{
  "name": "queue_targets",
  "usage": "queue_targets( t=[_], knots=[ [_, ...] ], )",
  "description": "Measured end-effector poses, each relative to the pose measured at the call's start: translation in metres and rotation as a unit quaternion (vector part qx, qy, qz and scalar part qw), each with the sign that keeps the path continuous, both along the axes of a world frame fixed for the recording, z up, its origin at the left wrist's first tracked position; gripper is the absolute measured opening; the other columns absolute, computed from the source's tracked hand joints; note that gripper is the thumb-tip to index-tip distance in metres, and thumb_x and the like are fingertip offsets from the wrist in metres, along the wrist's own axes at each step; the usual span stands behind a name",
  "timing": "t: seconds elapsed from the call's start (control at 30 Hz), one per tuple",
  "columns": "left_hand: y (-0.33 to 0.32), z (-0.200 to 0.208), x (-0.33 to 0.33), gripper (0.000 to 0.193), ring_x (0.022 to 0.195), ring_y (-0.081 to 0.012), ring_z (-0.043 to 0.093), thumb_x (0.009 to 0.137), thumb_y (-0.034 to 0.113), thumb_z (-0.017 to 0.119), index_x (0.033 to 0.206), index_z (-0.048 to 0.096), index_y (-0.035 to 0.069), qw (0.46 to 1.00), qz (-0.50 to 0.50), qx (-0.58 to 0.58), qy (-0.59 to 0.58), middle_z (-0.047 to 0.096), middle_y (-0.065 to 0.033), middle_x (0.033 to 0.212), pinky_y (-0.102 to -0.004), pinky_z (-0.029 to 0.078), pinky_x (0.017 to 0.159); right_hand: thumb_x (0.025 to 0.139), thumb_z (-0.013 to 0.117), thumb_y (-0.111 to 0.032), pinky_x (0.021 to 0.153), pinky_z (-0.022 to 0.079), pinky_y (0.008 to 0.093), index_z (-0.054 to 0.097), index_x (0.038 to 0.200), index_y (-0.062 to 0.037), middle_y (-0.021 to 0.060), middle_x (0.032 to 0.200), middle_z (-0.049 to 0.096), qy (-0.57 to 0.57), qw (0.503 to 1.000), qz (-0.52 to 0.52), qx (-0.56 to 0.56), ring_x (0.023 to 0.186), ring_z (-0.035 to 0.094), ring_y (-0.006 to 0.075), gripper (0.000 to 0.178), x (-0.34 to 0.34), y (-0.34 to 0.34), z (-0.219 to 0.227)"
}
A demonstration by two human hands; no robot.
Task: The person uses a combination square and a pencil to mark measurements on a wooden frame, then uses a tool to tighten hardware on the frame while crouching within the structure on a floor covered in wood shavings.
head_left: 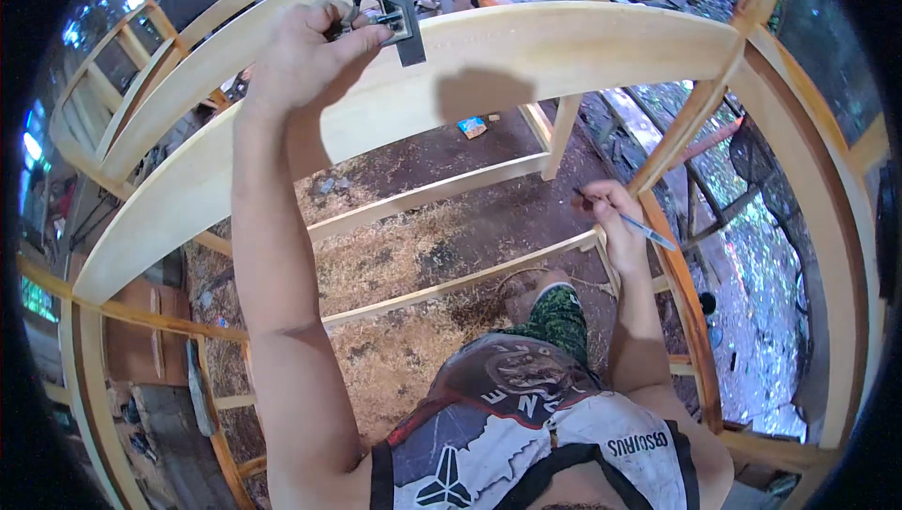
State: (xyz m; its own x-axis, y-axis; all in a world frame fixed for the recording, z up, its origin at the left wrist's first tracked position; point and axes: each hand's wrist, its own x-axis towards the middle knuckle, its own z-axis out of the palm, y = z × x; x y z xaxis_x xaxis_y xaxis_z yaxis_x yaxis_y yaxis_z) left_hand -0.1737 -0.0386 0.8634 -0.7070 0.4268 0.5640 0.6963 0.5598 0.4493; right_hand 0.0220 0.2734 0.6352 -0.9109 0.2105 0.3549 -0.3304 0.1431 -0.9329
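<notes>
My left hand (315, 49) reaches far forward, its fingers closed around the dark head of a combination square (406, 16). The square's flat metal blade lies across the upper edge of a long pale wooden board (583, 49). Lower and to the right, my right hand (613, 219) pinches a pen (648, 231) with a clear bluish barrel. Its dark tip points left, away from the board. A wooden rail (681, 303) runs close beside that hand.
Wooden frame rails (470, 280) cross below the board, over a dirt floor (395, 345) strewn with sawdust. A curved wooden post (827, 228) rises at the right. Another slatted wooden frame (122, 87) stands at the far left. A small blue packet (472, 127) lies on the ground.
</notes>
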Motion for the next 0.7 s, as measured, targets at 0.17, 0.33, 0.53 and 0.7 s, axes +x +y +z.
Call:
queue_targets(
  t=[0.17, 0.33, 0.53, 0.7],
  knots=[
    [-0.001, -0.003, -0.005, 0.027, 0.053, -0.0074, 0.047, 0.083, 0.026, 0.072, 0.08, 0.065, 0.0, 0.999, -0.031, -0.011, -0.014, 0.054, -0.0017, 0.059, -0.0262, 0.037, 0.049, 0.09, 0.055, -0.012, 0.082, 0.046, 0.0289, 0.058, 0.105, -0.0004, 0.0083, 0.096, 0.063, 0.086, 0.995, 0.013, -0.054, 0.093, 0.059, 0.0154, 0.018, -0.035, -0.045, 0.042],
    [-0.005, -0.008, -0.006, 0.021, 0.052, -0.0043, 0.045, 0.086, 0.021, 0.071, 0.083, 0.064, 0.001, 0.998, -0.047, 0.012, -0.032, 0.054, 0.0033, 0.063, -0.0214, 0.033, 0.046, 0.088, 0.059, -0.014, 0.079, 0.048, 0.0288, 0.056, 0.105, -0.0023, 0.0089, 0.091, 0.062, 0.127, 0.992, -0.02, 0.004, 0.09, 0.058, 0.0143, 0.021, -0.087, -0.086, 0.068],
    [-0.001, -0.001, 0.007, 0.025, 0.052, -0.0128, 0.052, 0.08, 0.022, 0.072, 0.079, 0.066, -0.002, 0.999, 0.001, -0.014, 0.037, 0.059, -0.0095, 0.056, -0.0323, 0.042, 0.051, 0.085, 0.062, -0.015, 0.076, 0.049, 0.0346, 0.057, 0.1, -0.0037, 0.0111, 0.088, 0.062, 0.273, 0.956, -0.034, 0.105, 0.082, 0.06, 0.0228, 0.02, -0.11, -0.11, 0.104],
    [-0.003, 0.001, 0.011, 0.022, 0.058, -0.0064, 0.051, 0.082, 0.023, 0.074, 0.081, 0.069, 0.001, 1.0, 0.006, 0.005, 0.023, 0.058, -0.0003, 0.06, -0.0242, 0.042, 0.055, 0.092, 0.06, -0.013, 0.066, 0.051, 0.0289, 0.05, 0.111, -0.0061, 0.0069, 0.087, 0.068, 0.406, 0.896, -0.066, 0.164, 0.075, 0.066, 0.0175, 0.023, -0.147, -0.117, 0.112]
  ],
)
